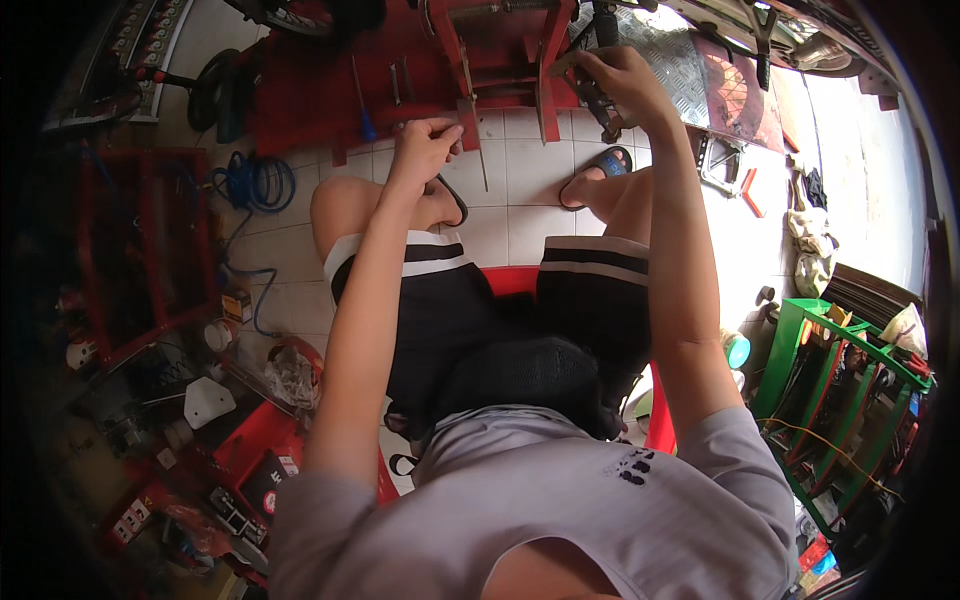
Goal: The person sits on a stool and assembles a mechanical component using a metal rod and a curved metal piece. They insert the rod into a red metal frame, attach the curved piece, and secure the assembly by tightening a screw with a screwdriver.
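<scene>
Both arms reach forward over my knees. My left hand (425, 150) is closed in a pinch, thumb against the fingers; what it holds, if anything, is too small to tell. Just right of it a thin straight rod (485, 165) slants down from a red metal stand (552, 75). My right hand (625, 85) is farther forward, beside the stand's right upright, its fingers pinched on a small flat tan piece (562, 66). Left of the stand, a screwdriver with a blue handle (368, 127) and wrenches (400, 80) lie on a red surface (310, 100).
A coiled blue hose (255, 183) lies on the white tiles near a red metal frame (145, 250). At right stands a green rack (850, 400) filled with tools. Bicycle parts (790, 45) edge the far right. My sandalled feet flank the stand's near side.
</scene>
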Demonstrator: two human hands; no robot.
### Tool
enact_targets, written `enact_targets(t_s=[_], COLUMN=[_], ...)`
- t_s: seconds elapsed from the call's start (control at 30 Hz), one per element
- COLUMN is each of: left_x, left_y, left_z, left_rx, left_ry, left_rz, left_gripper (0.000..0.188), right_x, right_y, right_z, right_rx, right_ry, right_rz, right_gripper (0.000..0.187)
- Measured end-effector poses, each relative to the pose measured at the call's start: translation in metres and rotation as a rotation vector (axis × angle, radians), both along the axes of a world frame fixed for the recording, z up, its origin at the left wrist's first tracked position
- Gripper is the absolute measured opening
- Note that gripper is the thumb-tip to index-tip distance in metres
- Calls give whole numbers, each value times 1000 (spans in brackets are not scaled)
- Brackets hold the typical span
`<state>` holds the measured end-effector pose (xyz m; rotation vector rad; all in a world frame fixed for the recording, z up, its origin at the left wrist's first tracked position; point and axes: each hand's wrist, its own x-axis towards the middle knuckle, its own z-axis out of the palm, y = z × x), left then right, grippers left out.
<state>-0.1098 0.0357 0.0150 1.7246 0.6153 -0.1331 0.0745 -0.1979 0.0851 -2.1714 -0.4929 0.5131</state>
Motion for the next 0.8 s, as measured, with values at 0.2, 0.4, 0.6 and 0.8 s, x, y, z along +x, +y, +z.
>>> enact_targets(t_s=[0.2, 0.4, 0.6, 0.8], left_x=[-18, -32, -19, -29], left_y=[-14, -40, -36, -50], left_z=[-33, -88, -141, -110], left_rx=[126, 66, 415, 125], left_ry=[-6, 141, 248, 349], left_rz=[86, 134, 127, -37], left_gripper=[14, 7, 11, 21], right_x=[-73, -103, -124, -128], right_y=[25, 13, 32, 8], right_z=[-48, -119, -134, -145], right_rx=[-229, -528, -523, -368], right_ry=[14, 64, 27, 155], right_rz=[362, 429, 565, 466], right_gripper=[29, 23, 24, 37])
